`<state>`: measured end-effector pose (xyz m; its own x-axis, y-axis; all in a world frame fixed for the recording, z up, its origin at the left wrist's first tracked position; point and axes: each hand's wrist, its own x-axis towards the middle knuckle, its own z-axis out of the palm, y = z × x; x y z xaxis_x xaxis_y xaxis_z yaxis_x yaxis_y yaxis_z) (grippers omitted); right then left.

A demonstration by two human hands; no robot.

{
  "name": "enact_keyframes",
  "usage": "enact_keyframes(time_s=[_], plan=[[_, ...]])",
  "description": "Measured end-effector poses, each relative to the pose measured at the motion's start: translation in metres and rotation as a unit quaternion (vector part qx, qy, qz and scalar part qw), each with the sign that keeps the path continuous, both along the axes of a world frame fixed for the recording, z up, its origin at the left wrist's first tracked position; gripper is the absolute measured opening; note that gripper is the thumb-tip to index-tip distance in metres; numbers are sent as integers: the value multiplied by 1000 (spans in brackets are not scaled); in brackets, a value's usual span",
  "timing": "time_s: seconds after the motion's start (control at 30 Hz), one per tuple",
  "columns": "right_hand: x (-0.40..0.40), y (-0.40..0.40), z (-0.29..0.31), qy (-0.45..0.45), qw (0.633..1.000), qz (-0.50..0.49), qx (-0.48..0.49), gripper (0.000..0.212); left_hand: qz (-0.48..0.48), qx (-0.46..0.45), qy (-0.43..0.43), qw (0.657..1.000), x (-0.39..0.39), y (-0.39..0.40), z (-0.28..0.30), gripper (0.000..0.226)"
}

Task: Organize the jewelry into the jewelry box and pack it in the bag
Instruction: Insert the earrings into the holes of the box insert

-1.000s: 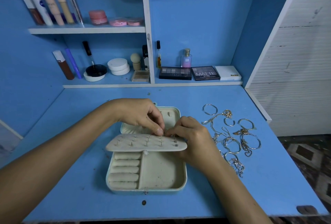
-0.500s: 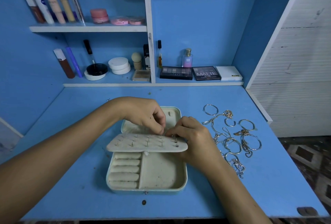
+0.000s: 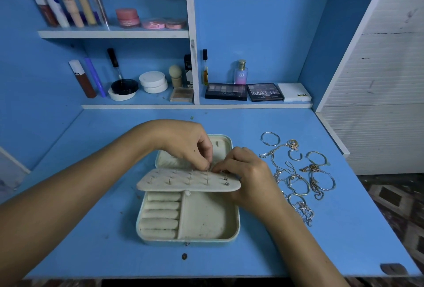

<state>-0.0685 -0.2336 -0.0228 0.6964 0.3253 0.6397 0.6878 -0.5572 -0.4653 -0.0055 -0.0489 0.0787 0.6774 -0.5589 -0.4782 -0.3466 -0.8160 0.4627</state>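
Above the jewelry box [image 3: 207, 236], both hands' fingers [image 3: 206, 164] pinch at its earring panel [image 3: 183, 182].

Blue desk [image 3: 114, 252] and shelves [image 3: 114, 33] beside a white slatted panel [image 3: 385, 103].

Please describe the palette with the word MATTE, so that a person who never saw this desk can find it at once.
Look at the lower shelf at the back of the blue desk, right of the white divider. Three flat cases lie there in a row; the MATTE palette is the middle one, black with large white letters, between the NUDES palette and the white box.
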Motion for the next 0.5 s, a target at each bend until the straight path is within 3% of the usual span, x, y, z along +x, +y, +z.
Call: enact_keyframes(time_s=[0.5], plan=[[-2, 0, 3, 3, 1000, -1, -9, 19, -21, 23, -5, 999, 0, -7, 0, 6]])
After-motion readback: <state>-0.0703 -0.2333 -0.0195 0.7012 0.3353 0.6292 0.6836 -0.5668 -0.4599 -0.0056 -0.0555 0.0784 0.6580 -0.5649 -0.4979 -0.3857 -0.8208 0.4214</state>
